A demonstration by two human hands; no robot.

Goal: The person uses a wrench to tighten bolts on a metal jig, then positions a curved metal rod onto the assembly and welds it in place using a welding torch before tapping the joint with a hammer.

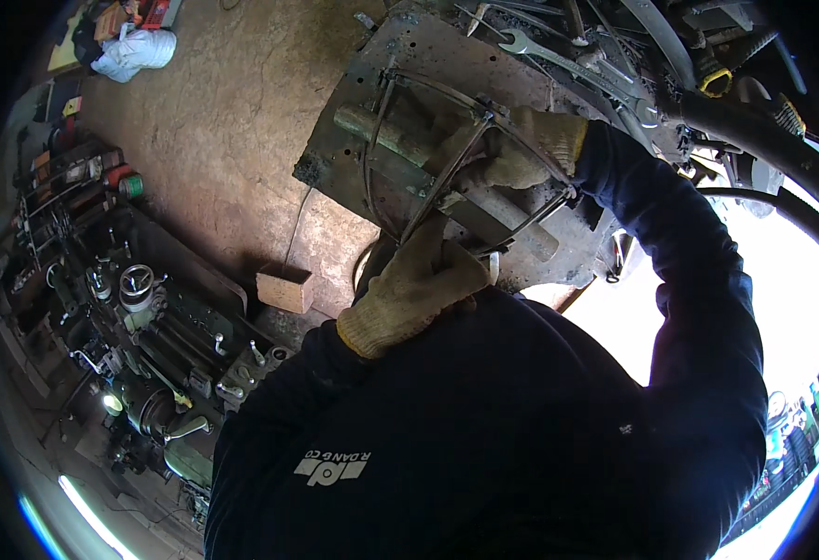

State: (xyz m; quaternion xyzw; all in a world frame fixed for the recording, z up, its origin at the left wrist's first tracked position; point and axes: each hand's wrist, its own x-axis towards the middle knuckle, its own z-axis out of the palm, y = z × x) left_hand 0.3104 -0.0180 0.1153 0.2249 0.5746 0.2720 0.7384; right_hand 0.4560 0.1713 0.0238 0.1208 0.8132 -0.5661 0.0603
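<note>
A frame of thin dark metal rods [447,168], with curved sides and a straight bar across its middle, is over a dark steel plate [339,173]. My left hand [419,285], in a yellowish knit work glove, is closed at the frame's near left end, where the rods meet; its fingertips are partly hidden. Across the plate, my right hand [526,149], gloved alike, is closed about the frame near its middle bar, with the fingers partly behind the rods. Beneath the frame lie a thick round metal bar [386,135] and a second round bar [522,222].
An open-ended wrench [578,75] lies among metal scrap at the far right of the plate. A lathe-like machine with a handwheel [137,285] stands to the left. A small brown box [284,287] sits on the floor, and a white sack [137,53] lies at the far left.
</note>
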